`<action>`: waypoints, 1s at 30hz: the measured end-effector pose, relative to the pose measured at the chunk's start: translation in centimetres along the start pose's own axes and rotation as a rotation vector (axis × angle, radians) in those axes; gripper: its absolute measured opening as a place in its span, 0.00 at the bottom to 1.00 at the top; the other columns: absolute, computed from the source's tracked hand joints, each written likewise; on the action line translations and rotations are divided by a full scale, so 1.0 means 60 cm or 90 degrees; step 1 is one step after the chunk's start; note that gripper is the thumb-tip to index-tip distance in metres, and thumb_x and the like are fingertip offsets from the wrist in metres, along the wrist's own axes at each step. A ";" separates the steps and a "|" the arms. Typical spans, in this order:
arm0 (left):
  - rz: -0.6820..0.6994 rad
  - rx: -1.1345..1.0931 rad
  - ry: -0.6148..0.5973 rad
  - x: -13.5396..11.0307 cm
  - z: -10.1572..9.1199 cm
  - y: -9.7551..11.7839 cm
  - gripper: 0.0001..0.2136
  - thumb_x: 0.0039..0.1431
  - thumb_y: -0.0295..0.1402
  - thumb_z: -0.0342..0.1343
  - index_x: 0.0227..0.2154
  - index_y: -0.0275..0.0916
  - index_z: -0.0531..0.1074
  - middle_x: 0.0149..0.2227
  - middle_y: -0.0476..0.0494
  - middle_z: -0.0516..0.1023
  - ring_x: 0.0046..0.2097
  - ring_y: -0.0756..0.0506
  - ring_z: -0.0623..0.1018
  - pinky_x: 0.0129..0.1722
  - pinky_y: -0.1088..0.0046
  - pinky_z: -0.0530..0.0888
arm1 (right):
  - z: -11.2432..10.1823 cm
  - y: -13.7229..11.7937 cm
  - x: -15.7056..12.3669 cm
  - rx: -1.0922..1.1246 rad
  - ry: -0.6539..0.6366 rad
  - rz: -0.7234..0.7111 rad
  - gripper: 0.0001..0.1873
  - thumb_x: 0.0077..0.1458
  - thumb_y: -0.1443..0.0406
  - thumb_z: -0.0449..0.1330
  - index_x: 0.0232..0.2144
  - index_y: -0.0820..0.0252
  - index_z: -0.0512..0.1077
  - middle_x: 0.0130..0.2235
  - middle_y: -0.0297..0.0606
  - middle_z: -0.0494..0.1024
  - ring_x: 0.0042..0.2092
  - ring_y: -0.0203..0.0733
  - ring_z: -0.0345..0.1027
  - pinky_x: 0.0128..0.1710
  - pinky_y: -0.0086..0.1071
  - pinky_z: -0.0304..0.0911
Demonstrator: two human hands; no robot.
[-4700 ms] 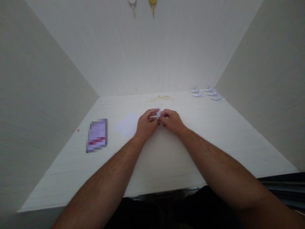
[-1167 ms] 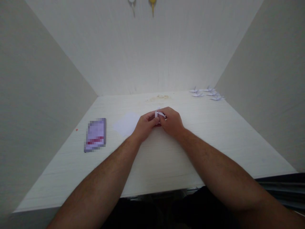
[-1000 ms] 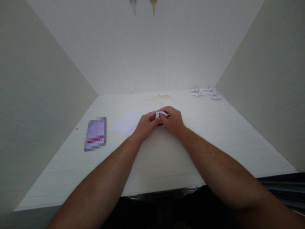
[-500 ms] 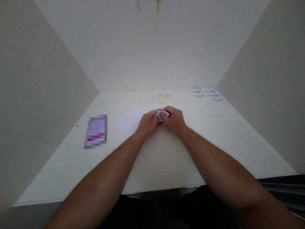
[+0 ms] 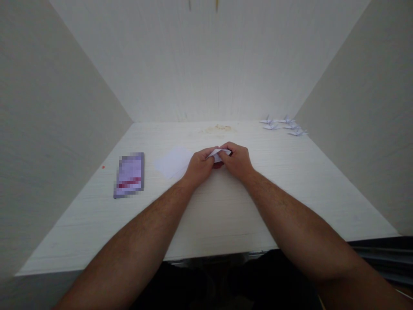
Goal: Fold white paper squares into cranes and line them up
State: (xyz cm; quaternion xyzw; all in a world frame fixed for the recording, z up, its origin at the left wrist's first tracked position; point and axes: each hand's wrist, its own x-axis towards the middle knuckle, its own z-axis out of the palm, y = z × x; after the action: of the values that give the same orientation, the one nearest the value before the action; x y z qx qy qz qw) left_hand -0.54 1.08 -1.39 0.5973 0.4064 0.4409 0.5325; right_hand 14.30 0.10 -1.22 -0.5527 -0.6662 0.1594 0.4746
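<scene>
Between my two hands, above the middle of the table, is a small folded piece of white paper [image 5: 219,153]. My left hand [image 5: 200,165] grips its left side, thumb on top. On its other side my right hand [image 5: 236,158] pinches it, the thumb lying over the paper's face. The fingers beneath the paper are mostly hidden. Just left of my left hand lie loose white paper sheets [image 5: 172,162], flat and slightly fanned. Several folded white paper cranes [image 5: 297,133] stand at the back right of the table.
A purple, blurred-out flat object [image 5: 130,174] lies on the left of the white table [image 5: 222,215]. Beside it is a small red spot [image 5: 103,167]. Brownish marks [image 5: 222,128] show near the back wall. Walls [image 5: 206,64] enclose the table at the back and both sides.
My thumbs have shifted slightly on the folded paper, and its upper flap now looks more spread. The whole view has tilted a little; the other things have stayed in place.
</scene>
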 end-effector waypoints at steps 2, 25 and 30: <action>-0.009 0.001 -0.001 -0.001 0.001 0.002 0.20 0.52 0.23 0.50 0.46 0.36 0.78 0.41 0.42 0.81 0.37 0.47 0.80 0.39 0.67 0.80 | 0.001 0.001 0.001 0.013 0.000 -0.001 0.08 0.53 0.65 0.57 0.30 0.57 0.77 0.28 0.32 0.79 0.30 0.37 0.69 0.32 0.31 0.62; -0.053 -0.110 0.003 -0.003 0.000 0.011 0.18 0.51 0.20 0.51 0.44 0.33 0.77 0.36 0.41 0.82 0.33 0.48 0.80 0.37 0.68 0.79 | -0.003 -0.001 0.006 0.226 -0.033 0.068 0.13 0.48 0.70 0.56 0.33 0.59 0.79 0.25 0.32 0.76 0.25 0.34 0.65 0.26 0.29 0.61; -0.045 -0.105 0.006 -0.002 -0.003 0.008 0.16 0.51 0.22 0.53 0.42 0.33 0.78 0.36 0.41 0.81 0.33 0.48 0.80 0.37 0.68 0.79 | -0.005 -0.005 0.008 0.244 -0.041 0.092 0.12 0.48 0.69 0.57 0.33 0.59 0.79 0.22 0.30 0.74 0.24 0.33 0.65 0.25 0.29 0.61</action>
State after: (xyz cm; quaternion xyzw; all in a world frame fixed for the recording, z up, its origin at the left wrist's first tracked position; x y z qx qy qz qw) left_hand -0.74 0.95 -0.95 0.5346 0.3921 0.4569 0.5930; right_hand 14.40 0.35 -0.61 -0.4934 -0.5971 0.3348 0.5366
